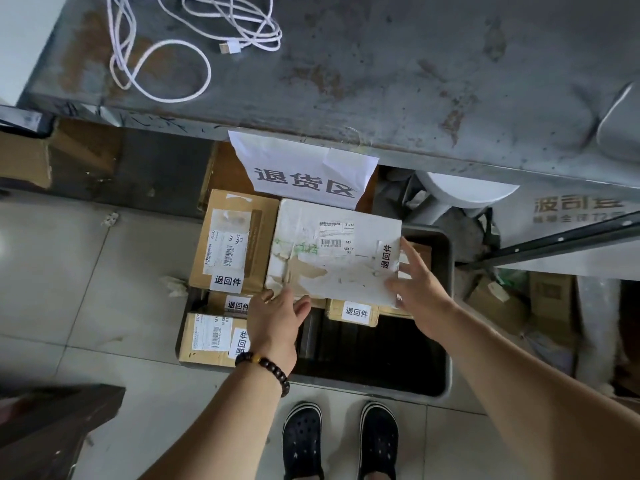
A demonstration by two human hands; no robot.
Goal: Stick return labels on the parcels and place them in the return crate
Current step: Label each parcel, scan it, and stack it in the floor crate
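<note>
A white parcel (332, 251) with a return label (387, 256) on its right end lies on top of other parcels in the dark grey return crate (445, 368) on the floor. My left hand (277, 320), with a bead bracelet on the wrist, touches the parcel's near left corner with straight fingers. Straight fingers of my right hand (420, 282) rest at its near right corner. A brown parcel (235, 242) lies beside it on the left. Two more labelled brown parcels (214, 339) (356, 311) lie lower in the crate.
A worn grey metal table (381, 71) overhangs the crate's far side, with a white paper sign (304, 171) taped to its edge and a white cable (180, 43) on top. More boxes (519, 306) sit at the right. My black shoes (339, 441) stand before the crate.
</note>
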